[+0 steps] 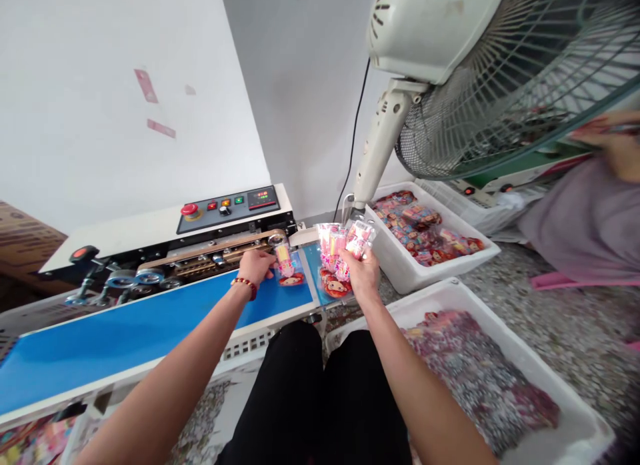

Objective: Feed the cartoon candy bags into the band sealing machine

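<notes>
On the blue conveyor belt (195, 318) of a band sealing machine (165, 218), a small clear plastic packet (286, 263) with pink and yellow contents and a cartoon face lies at the right end. My left hand (256, 268), wearing a beaded bracelet, has its fingers closed at that packet's left edge. My right hand (365, 273) grips a plastic packet (359, 237) between thumb and fingers. Similar pink packets (334, 265) lie against it, over the light-blue plate beyond the belt. Whether the right hand also holds those is hard to tell.
A white bin (395, 271) of packets stands at right, behind a second white bin (565, 391) with a blurred heap inside. A large fan (430, 45) overhangs the right side. The machine carries a red stop button (190, 210). Another person's sleeve (575, 211) shows at far right.
</notes>
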### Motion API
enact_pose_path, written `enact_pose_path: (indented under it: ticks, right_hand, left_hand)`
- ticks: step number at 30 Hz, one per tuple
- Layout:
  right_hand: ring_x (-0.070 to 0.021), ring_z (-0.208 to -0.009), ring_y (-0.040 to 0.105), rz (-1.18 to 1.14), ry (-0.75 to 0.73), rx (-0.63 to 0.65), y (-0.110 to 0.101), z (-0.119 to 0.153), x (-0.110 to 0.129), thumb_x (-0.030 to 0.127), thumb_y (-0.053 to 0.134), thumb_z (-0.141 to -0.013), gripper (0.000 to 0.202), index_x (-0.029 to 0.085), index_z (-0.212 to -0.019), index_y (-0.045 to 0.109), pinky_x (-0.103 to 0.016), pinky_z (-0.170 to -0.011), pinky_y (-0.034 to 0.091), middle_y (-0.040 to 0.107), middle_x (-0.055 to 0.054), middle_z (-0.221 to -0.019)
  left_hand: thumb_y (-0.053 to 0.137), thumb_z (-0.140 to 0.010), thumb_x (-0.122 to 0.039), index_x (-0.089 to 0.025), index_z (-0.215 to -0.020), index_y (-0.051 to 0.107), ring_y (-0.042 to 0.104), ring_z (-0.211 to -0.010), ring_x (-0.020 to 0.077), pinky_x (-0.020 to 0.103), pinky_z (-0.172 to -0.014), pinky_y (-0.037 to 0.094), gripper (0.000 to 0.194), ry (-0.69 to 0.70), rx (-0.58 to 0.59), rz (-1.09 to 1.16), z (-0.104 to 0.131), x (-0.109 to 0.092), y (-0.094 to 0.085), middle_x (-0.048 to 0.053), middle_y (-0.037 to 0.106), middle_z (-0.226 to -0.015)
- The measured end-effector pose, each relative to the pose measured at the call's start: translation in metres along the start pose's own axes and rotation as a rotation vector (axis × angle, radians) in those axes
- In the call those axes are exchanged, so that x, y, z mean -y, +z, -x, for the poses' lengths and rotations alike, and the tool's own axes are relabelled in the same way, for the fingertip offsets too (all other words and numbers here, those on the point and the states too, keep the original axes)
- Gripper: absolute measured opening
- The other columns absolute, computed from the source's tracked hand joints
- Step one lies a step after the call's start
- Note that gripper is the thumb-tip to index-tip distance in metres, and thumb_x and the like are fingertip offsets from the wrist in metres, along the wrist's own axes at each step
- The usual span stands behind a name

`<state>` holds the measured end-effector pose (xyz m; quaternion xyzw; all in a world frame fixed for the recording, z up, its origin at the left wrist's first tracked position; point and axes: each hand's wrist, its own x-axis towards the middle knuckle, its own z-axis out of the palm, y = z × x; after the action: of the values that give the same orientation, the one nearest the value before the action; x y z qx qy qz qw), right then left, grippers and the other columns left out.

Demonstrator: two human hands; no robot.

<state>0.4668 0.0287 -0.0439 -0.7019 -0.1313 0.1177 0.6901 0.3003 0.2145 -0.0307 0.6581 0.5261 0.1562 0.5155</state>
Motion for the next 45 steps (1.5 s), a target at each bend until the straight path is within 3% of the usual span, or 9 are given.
enact_pose_path:
  ticks: [3,6,9,13,18,25,32,38,45]
  right_hand:
    - [-0.0274,-0.080,0.072,-0.035,0.024,0.046,0.001,-0.002,0.002,0.044,0.076,-0.062,0.037,0.020,-0.090,0.072,-0.034,-0.067,0.058,0.079,-0.005,-0.086]
    - [-0.0273,-0.077,0.073,-0.107,0.070,0.114,0.002,-0.005,0.003,0.041,0.079,-0.059,0.040,0.020,-0.092,0.073,-0.034,-0.065,0.059,0.079,-0.005,-0.087]
    - [-0.0264,-0.074,0.073,-0.159,0.108,0.191,0.001,-0.007,-0.001,0.042,0.081,-0.057,0.044,0.019,-0.094,0.073,-0.034,-0.064,0.059,0.079,-0.005,-0.085]
    - [-0.0245,-0.071,0.071,-0.133,0.105,0.257,-0.003,-0.008,-0.008,0.047,0.079,-0.060,0.045,0.018,-0.093,0.072,-0.035,-0.066,0.058,0.078,-0.005,-0.083]
    - [-0.0254,-0.075,0.070,-0.028,0.015,0.158,-0.003,-0.008,-0.014,0.047,0.076,-0.063,0.040,0.017,-0.089,0.072,-0.037,-0.071,0.056,0.078,-0.007,-0.085]
    - [-0.0243,-0.080,0.070,0.003,-0.009,0.068,0.002,-0.011,-0.020,0.047,0.073,-0.064,0.039,0.019,-0.091,0.072,-0.034,-0.075,0.056,0.078,-0.005,-0.087]
    - [-0.0242,-0.083,0.070,-0.045,-0.012,-0.042,0.003,-0.008,-0.021,0.047,0.073,-0.064,0.043,0.018,-0.096,0.070,-0.034,-0.077,0.056,0.078,-0.007,-0.093]
    - [-0.0227,-0.077,0.067,-0.146,-0.017,-0.124,0.004,-0.005,-0.025,0.047,0.075,-0.063,0.040,0.017,-0.090,0.070,-0.035,-0.074,0.055,0.077,-0.005,-0.088]
    - [-0.0214,-0.073,0.065,-0.168,-0.014,-0.164,0.004,-0.004,-0.024,0.045,0.078,-0.061,0.040,0.017,-0.089,0.071,-0.034,-0.071,0.054,0.075,-0.003,-0.082]
  left_hand:
    - [0.072,-0.073,-0.036,-0.019,-0.074,0.070,0.053,-0.044,0.0165,0.026,-0.046,0.036,0.017,0.138,-0.193,-0.259,0.022,0.012,-0.025,0.005,0.066,-0.059]
    - [0.067,-0.079,-0.040,-0.022,-0.098,0.070,0.067,-0.076,0.0236,0.029,-0.061,0.046,0.026,0.380,-0.422,-0.378,0.053,0.017,-0.027,0.009,0.073,-0.098]
    - [0.064,-0.083,-0.040,-0.024,-0.090,0.071,0.066,-0.072,0.0223,0.028,-0.061,0.046,0.018,0.450,-0.205,-0.256,0.069,0.007,0.002,0.006,0.072,-0.088]
    - [0.069,-0.080,-0.042,-0.021,-0.091,0.071,0.058,-0.046,0.0145,0.025,-0.045,0.037,0.024,0.292,0.146,0.111,0.056,-0.016,0.053,0.002,0.070,-0.073]
    - [0.074,-0.074,-0.040,-0.017,-0.071,0.063,0.050,-0.035,0.0096,0.021,-0.036,0.024,0.025,0.162,0.151,0.314,0.036,-0.025,0.081,-0.002,0.060,-0.054]
    - [0.067,-0.074,-0.029,-0.016,-0.066,0.060,0.049,-0.036,0.0073,0.019,-0.036,0.020,0.017,0.042,0.122,0.433,0.034,-0.030,0.075,0.000,0.062,-0.057]
    - [0.065,-0.077,-0.028,-0.016,-0.061,0.060,0.043,-0.033,0.0071,0.021,-0.037,0.021,0.020,0.032,0.079,0.249,0.018,-0.025,0.072,0.000,0.060,-0.051]
    - [0.067,-0.078,-0.029,-0.017,-0.062,0.063,0.045,-0.035,0.0082,0.020,-0.041,0.031,0.020,0.046,0.031,0.029,-0.003,-0.018,0.054,-0.001,0.057,-0.046]
    - [0.061,-0.085,-0.030,-0.020,-0.076,0.068,0.058,-0.045,0.0127,0.023,-0.055,0.045,0.015,0.443,0.051,-0.009,0.035,-0.021,0.036,-0.004,0.058,-0.050]
